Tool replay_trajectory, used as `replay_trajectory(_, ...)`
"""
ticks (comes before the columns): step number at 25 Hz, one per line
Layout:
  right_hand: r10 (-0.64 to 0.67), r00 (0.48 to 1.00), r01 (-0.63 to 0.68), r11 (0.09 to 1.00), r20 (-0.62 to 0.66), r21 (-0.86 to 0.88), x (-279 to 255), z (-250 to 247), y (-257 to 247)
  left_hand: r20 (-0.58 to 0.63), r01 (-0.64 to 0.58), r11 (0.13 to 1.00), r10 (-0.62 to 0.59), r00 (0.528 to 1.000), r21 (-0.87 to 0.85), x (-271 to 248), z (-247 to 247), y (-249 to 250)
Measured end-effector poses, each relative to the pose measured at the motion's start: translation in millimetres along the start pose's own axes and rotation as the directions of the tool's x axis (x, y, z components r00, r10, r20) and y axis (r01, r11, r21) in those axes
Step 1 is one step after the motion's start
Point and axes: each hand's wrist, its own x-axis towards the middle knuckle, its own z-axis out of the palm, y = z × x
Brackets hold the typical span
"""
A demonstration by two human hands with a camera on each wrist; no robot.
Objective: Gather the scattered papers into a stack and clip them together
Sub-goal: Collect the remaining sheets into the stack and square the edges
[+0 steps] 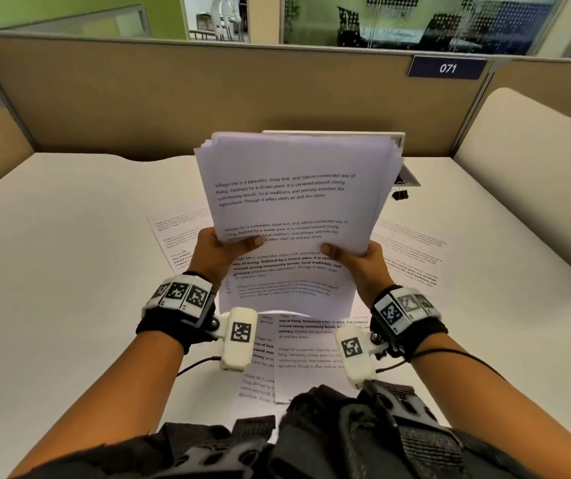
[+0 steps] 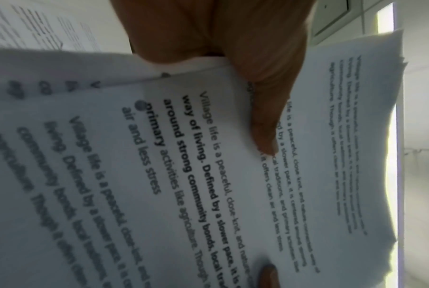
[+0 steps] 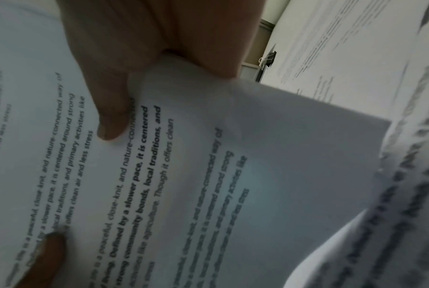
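Observation:
I hold a stack of printed white papers [image 1: 291, 191] raised above the desk, its top edges uneven. My left hand [image 1: 223, 248] grips the stack's lower left with the thumb on the front sheet. My right hand [image 1: 353, 255] grips the lower right the same way. In the left wrist view the stack [image 2: 331, 136] shows with my thumb across it; in the right wrist view the stack [image 3: 208, 175] fills the frame. Several loose sheets [image 1: 308, 344] lie flat on the desk below. A black binder clip [image 1: 399, 194] sits behind the stack on the right, also seen small as the clip [image 3: 269, 59].
The white desk [image 1: 69, 271] is bounded by a beige partition [image 1: 173, 98] at the back. More sheets lie at the left [image 1: 177, 236] and right [image 1: 411, 250]. A white tray-like object [image 1: 408, 176] stands behind the stack.

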Motion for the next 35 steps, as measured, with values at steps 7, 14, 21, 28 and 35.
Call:
replay_trajectory(7, 0.048, 0.997, -0.045, 0.998, 0.062, -0.048, -3.3, -8.7, 3.3, 0.076, -0.002, 1.0, 0.0, 0.997, 0.03, -7.4, -1.5, -12.0)
replay_trajectory(14, 0.188, 0.982, -0.182, 0.958, 0.008, -0.221, -2.6, -12.6, 39.2, 0.001, 0.022, 0.993, -0.023, 1.0, 0.116, -6.9, 1.9, -29.1)
replay_trajectory(21, 0.107, 0.949, -0.238, 0.859, -0.296, -0.453, 19.5, -62.6, 32.3, -0.251, 0.073, 0.995, -0.054, 0.966, 0.068, 2.4, -11.3, -25.0)
replay_trajectory(28, 0.306, 0.864, -0.453, 0.129, -0.399, -0.882, 32.2, -79.5, 45.2, -0.366, 0.289, 0.948, -0.225, 0.903, 0.131, -6.0, -36.8, -43.8)
replay_trajectory(35, 0.366, 0.859, -0.401, 0.048, -0.358, -0.915, 34.3, -63.5, 40.5, -0.387, 0.363, 0.924, -0.291, 0.875, 0.125, -13.1, -44.1, -47.2)
